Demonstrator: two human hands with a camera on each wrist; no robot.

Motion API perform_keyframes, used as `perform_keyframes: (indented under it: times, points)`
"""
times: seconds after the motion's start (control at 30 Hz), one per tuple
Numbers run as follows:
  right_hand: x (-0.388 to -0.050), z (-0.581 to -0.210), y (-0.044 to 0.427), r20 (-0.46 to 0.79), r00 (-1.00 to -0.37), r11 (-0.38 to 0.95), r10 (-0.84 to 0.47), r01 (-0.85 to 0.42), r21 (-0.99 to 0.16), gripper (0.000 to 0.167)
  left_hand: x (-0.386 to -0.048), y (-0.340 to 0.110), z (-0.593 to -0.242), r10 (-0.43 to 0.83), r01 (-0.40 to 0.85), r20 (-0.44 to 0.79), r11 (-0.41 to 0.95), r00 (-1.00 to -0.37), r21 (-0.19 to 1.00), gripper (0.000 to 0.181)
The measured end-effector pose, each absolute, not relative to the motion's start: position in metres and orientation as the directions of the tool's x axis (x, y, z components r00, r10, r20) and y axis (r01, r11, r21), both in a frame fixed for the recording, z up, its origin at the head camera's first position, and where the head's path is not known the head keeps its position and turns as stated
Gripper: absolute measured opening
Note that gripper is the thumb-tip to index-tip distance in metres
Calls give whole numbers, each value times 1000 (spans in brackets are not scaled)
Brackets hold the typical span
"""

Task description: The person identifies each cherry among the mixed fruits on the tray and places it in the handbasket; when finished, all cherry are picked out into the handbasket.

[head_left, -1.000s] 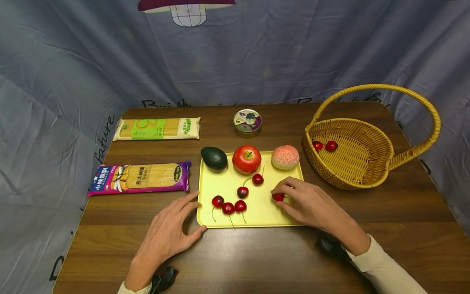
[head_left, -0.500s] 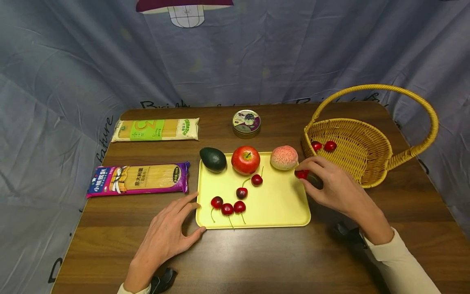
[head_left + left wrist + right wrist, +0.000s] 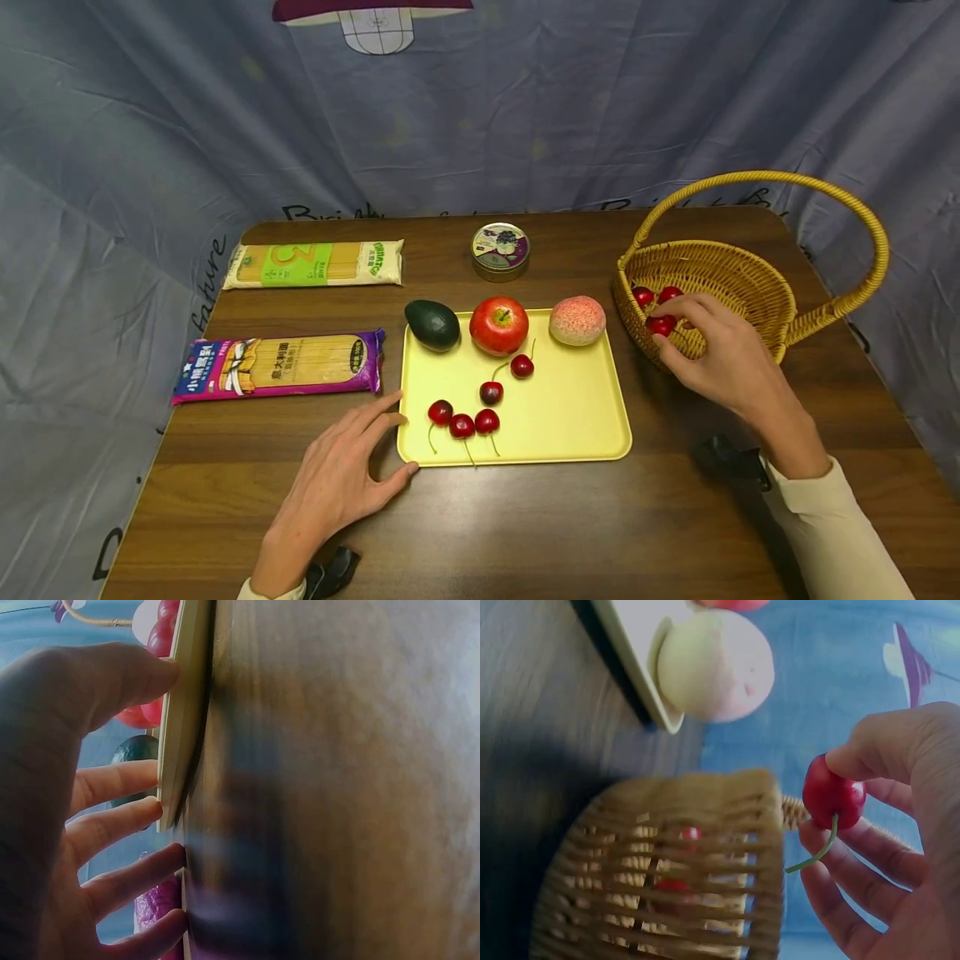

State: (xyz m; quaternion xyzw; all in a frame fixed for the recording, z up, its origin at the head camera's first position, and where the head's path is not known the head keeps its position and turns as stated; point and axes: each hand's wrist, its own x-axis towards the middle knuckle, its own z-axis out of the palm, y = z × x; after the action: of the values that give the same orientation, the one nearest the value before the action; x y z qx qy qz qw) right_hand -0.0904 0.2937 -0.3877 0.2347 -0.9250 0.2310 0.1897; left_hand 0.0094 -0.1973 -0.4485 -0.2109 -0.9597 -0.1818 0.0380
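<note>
- The held cherry (image 3: 661, 325) is right of the yellow tray (image 3: 562, 417), raised at the tray-side rim of the wicker basket (image 3: 757, 283).
- The right hand (image 3: 716, 350) grasps it between thumb and fingers by its round body, probably because that gives a surer hold than the thin stem (image 3: 826, 851).
- The height, above the rim in the right wrist view, presumably keeps fruit and stem clear of the wicker.
- Its stem leaves the side away from the tray, then bends downward; the body is nearly round, its slightly longer axis seeming to follow the stem sideways from the tray.
- The left hand (image 3: 337, 467) grasps nothing: its fingers spread, thumb and two fingertips touch the tray's near-left corner and left edge, likely to steady it.
- Five loose cherries (image 3: 462, 426) lie on the tray: three by its near edge, stems toward the person, two mid-tray with stems toward its far edge.
- Avocado (image 3: 432, 325), apple (image 3: 499, 325) and peach (image 3: 577, 320) line the tray's far edge, perhaps to leave its nearer part accessible.
</note>
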Motion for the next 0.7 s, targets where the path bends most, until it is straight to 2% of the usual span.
perform_keyframes:
  times: [0.4, 0.7]
  points:
    - [-109, -404, 320, 461, -845, 813, -273, -458, -358, 37, 9, -197, -448, 384, 408, 138, 850, -913, 333, 61]
    - [-126, -416, 326, 325, -910, 834, -257, -379, -402, 34, 9, -197, -448, 394, 427, 163, 840, -904, 334, 60]
